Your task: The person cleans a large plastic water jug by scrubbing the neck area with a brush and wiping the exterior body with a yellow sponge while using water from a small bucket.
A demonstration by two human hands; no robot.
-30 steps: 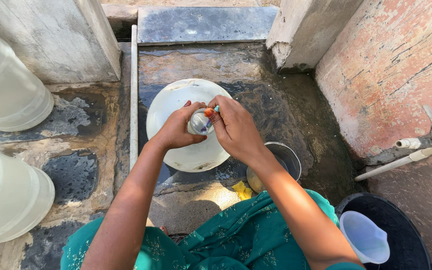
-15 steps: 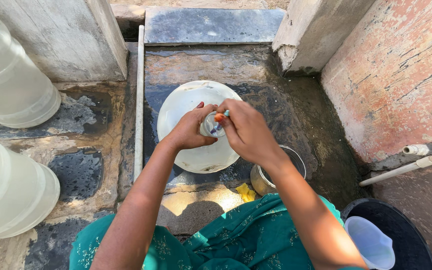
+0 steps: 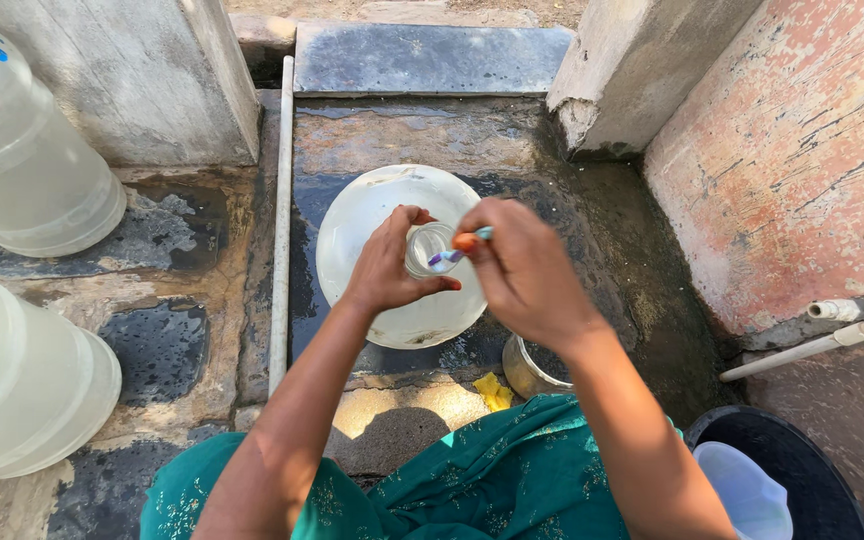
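My left hand (image 3: pixel 390 265) grips a small clear glass (image 3: pixel 426 247) held on its side, mouth toward the right. My right hand (image 3: pixel 520 270) pinches a small scrubbing tool (image 3: pixel 457 250) with an orange, blue and purple end, pushed into the glass's mouth. Both hands hover over a white round plate (image 3: pixel 372 205) lying on the wet stone floor.
A steel cup (image 3: pixel 524 370) stands under my right forearm, a yellow scrap (image 3: pixel 493 392) beside it. Two big translucent water jugs (image 3: pixel 22 165) (image 3: pixel 12 385) sit at left. A white pipe (image 3: pixel 281 220) runs along the floor. A black tub (image 3: pixel 802 480) with a pale jug (image 3: pixel 747 492) is at lower right, near a wall pipe (image 3: pixel 832 335).
The view has shifted so the hands and plate sit further right. My hands stay together on the glass, the tool still working at its mouth.
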